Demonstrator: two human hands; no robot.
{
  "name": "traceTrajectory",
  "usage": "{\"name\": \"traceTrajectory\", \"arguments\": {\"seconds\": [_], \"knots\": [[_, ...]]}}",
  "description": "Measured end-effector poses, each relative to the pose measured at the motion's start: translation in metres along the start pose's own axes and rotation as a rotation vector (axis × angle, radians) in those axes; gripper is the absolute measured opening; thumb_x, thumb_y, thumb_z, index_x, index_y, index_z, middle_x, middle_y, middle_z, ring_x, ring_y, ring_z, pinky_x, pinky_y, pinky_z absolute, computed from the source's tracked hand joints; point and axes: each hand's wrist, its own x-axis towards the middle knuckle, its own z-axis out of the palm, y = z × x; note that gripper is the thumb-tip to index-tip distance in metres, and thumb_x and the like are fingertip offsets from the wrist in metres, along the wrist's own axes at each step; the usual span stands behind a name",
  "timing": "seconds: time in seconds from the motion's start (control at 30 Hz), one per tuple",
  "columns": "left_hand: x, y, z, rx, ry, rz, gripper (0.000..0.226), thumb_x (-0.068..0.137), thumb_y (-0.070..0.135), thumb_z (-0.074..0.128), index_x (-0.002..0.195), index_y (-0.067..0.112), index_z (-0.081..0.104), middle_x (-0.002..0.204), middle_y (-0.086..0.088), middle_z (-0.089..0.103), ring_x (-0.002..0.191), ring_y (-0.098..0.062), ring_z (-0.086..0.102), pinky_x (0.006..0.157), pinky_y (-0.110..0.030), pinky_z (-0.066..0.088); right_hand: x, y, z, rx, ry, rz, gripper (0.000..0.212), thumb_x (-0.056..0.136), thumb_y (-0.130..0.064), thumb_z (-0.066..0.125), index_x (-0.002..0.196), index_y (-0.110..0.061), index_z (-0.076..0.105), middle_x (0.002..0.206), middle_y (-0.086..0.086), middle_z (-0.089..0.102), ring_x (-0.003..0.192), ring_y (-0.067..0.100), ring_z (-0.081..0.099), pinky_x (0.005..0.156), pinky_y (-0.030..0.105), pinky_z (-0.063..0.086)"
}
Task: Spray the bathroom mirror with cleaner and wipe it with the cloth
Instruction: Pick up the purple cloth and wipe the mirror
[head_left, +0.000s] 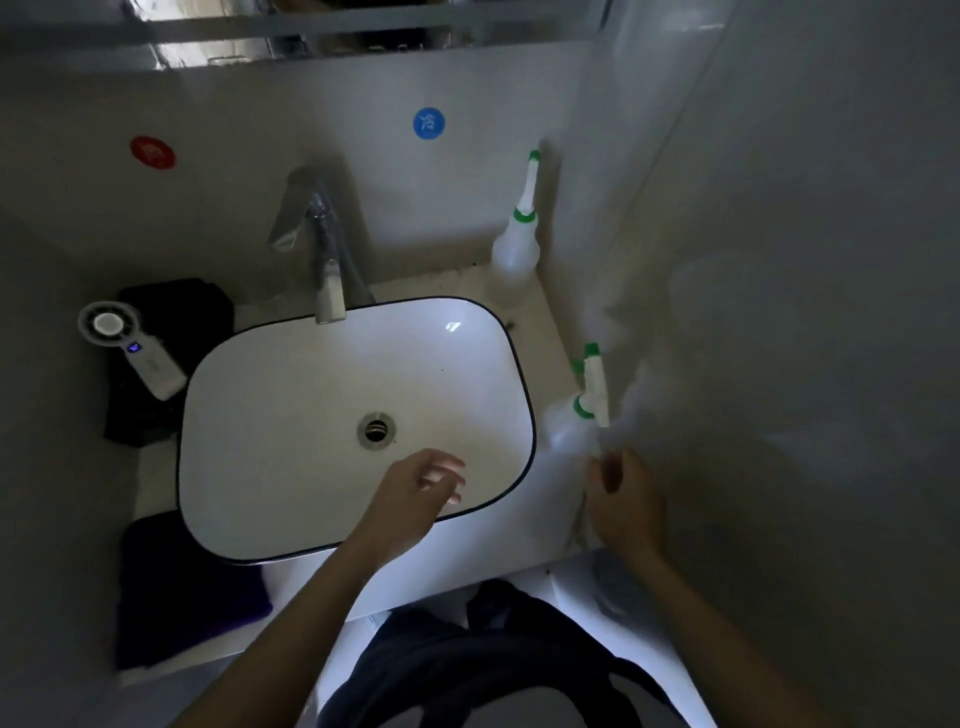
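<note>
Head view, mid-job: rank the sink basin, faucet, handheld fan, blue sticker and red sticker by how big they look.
1. sink basin, by far the largest.
2. faucet.
3. handheld fan, a little smaller than the faucet.
4. blue sticker and red sticker: they look alike, so not ranked.

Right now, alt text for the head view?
Right hand reaches for a spray bottle right of the white sink; left hand hovers open over it. Second bottle stands in the back corner; dark cloth lies front left.
</note>
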Motion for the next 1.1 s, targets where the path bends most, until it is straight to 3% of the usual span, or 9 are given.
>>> {"name": "traceTrajectory", "arguments": {"seconds": [0.17, 0.3, 0.43, 0.67, 0.77, 0.87, 0.97, 1.03, 1.1], "knots": [[0.004, 0.005, -0.032, -0.003, 0.028, 0.046, 0.024, 0.100, 0.002, 0.054, 0.102, 0.019, 0.071, 0.095, -0.003, 0.077, 0.081, -0.015, 0.075, 0.081, -0.028, 0.057, -0.026, -0.041, 0.023, -0.089, 0.005, -0.388, 0.038, 0.094, -0.039, 0.044, 0.064, -0.016, 0.042, 0.055, 0.000, 0.044, 0.049, 0.023, 0.045, 0.049, 0.039, 0.038], [-0.015, -0.003, -0.076, -0.080, 0.166, 0.068, 0.024, 0.100, -0.001, 0.054, 0.097, 0.017, 0.069, 0.095, -0.010, 0.074, 0.069, -0.007, 0.072, 0.069, -0.014, 0.051, -0.036, -0.102, 0.060, -0.179, -0.065, -0.651, 0.035, 0.094, -0.033, 0.050, 0.062, -0.020, 0.041, 0.051, -0.010, 0.034, 0.045, 0.012, 0.036, 0.045, 0.024, 0.023], [-0.064, -0.042, -0.129, -0.182, 0.351, 0.001, 0.026, 0.099, -0.002, 0.055, 0.096, 0.021, 0.069, 0.090, -0.005, 0.075, 0.071, -0.008, 0.073, 0.068, -0.016, 0.051, -0.048, -0.155, 0.118, -0.171, -0.193, -0.820, 0.032, 0.089, -0.025, 0.056, 0.061, -0.010, 0.052, 0.049, -0.001, 0.048, 0.044, 0.018, 0.044, 0.047, 0.024, 0.028], [-0.166, -0.110, -0.176, -0.377, 0.708, -0.176, 0.024, 0.100, -0.007, 0.053, 0.099, 0.014, 0.066, 0.090, -0.009, 0.070, 0.071, -0.017, 0.067, 0.062, -0.013, 0.050, -0.112, -0.227, 0.219, -0.078, -0.495, -1.069, 0.033, 0.090, -0.029, 0.056, 0.060, -0.019, 0.045, 0.045, -0.008, 0.037, 0.044, 0.015, 0.039, 0.046, 0.027, 0.028], [-0.200, -0.135, -0.175, -0.452, 0.807, -0.242, 0.026, 0.099, -0.008, 0.054, 0.097, 0.015, 0.066, 0.089, -0.010, 0.068, 0.075, -0.023, 0.065, 0.065, -0.016, 0.051, -0.151, -0.237, 0.252, -0.085, -0.613, -1.121, 0.033, 0.088, -0.027, 0.059, 0.060, -0.017, 0.045, 0.050, -0.003, 0.048, 0.047, 0.025, 0.046, 0.050, 0.028, 0.029], [-0.226, -0.157, -0.165, -0.466, 0.849, -0.362, 0.020, 0.098, -0.006, 0.056, 0.103, 0.010, 0.066, 0.093, -0.011, 0.070, 0.075, -0.020, 0.067, 0.059, -0.010, 0.049, -0.183, -0.233, 0.280, -0.106, -0.738, -1.155, 0.031, 0.090, -0.025, 0.060, 0.064, -0.013, 0.050, 0.055, 0.002, 0.055, 0.049, 0.026, 0.050, 0.050, 0.027, 0.032], [-0.244, -0.179, -0.153, -0.463, 0.847, -0.458, 0.020, 0.099, -0.001, 0.058, 0.101, 0.017, 0.067, 0.096, -0.006, 0.072, 0.071, -0.013, 0.073, 0.060, -0.017, 0.054, -0.205, -0.223, 0.303, -0.165, -0.859, -1.146, 0.023, 0.093, -0.023, 0.063, 0.074, -0.012, 0.057, 0.065, 0.001, 0.061, 0.057, 0.023, 0.056, 0.053, 0.029, 0.038], [-0.253, -0.187, -0.148, -0.429, 0.855, -0.489, 0.022, 0.099, 0.000, 0.059, 0.099, 0.020, 0.067, 0.094, -0.005, 0.072, 0.067, -0.005, 0.073, 0.057, -0.018, 0.053, -0.213, -0.212, 0.316, -0.267, -0.931, -1.112, 0.007, 0.093, -0.019, 0.060, 0.089, -0.013, 0.060, 0.085, 0.000, 0.063, 0.070, 0.021, 0.059, 0.058, 0.031, 0.044], [-0.259, -0.191, -0.146, -0.397, 0.849, -0.512, 0.023, 0.098, 0.001, 0.060, 0.097, 0.022, 0.067, 0.093, -0.004, 0.073, 0.066, -0.004, 0.072, 0.061, -0.021, 0.051, -0.218, -0.201, 0.329, -0.448, -0.961, -1.098, 0.024, 0.091, -0.012, 0.059, 0.115, -0.012, 0.056, 0.113, 0.005, 0.057, 0.089, 0.025, 0.063, 0.066, 0.035, 0.050]]}}
